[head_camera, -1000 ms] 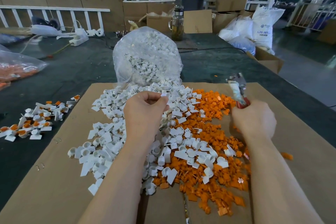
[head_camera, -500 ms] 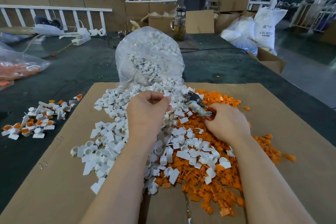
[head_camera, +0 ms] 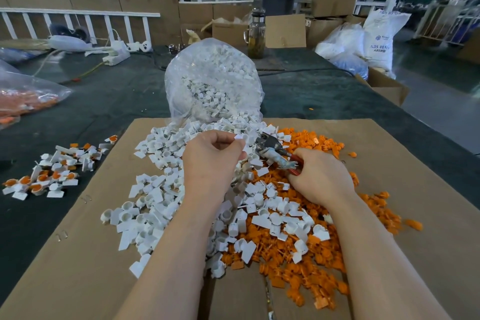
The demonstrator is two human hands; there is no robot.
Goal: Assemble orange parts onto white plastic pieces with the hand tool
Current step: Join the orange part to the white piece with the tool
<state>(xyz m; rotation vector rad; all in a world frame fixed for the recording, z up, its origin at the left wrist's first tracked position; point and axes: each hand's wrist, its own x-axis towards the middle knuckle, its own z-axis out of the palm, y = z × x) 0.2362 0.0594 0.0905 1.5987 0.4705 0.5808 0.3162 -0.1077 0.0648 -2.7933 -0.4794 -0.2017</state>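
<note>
A heap of white plastic pieces (head_camera: 155,197) covers the middle of a cardboard sheet (head_camera: 78,254), beside a heap of orange parts (head_camera: 306,262) to its right. My left hand (head_camera: 211,163) hovers over the white heap and pinches one white piece (head_camera: 239,137) between thumb and fingers. My right hand (head_camera: 320,176) grips the red handles of a metal hand tool (head_camera: 272,152). The tool's jaws point left, close to the pinched piece. Whether the jaws touch it I cannot tell.
A clear bag of white pieces (head_camera: 214,80) stands behind the heaps. Finished white-and-orange pieces (head_camera: 49,171) lie on the dark table at left. A bag of orange parts (head_camera: 23,101) sits far left. A glass bottle (head_camera: 256,34) and cardboard boxes (head_camera: 387,86) stand beyond.
My right hand has brought the tool down from an upright position at right and swung it left, so its jaws now lie near my left hand's piece. My left hand stayed nearly still.
</note>
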